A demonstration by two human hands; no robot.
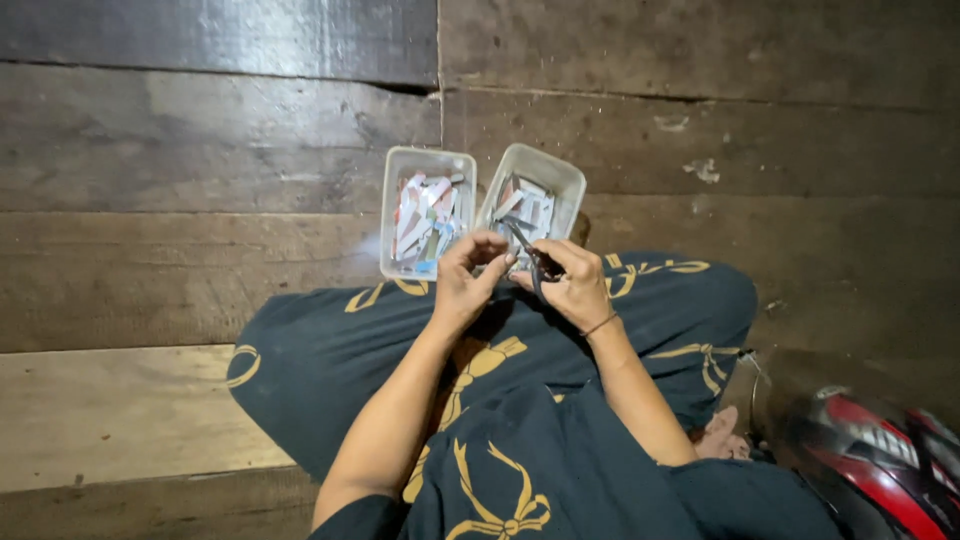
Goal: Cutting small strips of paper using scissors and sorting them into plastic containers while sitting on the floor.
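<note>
I sit cross-legged on a wooden plank floor. My right hand [575, 285] grips small dark scissors [528, 252] whose blades point up and left toward my left hand. My left hand [465, 278] pinches something small at the scissor tips; what it is cannot be made out. Just beyond my hands stand two clear plastic tubs. The left tub [392, 200] holds several white, red and blue paper strips. The right tub [570, 180], tilted, holds several white and grey strips.
My lap is covered by dark cloth with a yellow bow pattern [330, 350]. A red, black and white helmet [880, 460] lies at the lower right beside my foot [722, 432]. Dark floor planks [200, 150] extend all around.
</note>
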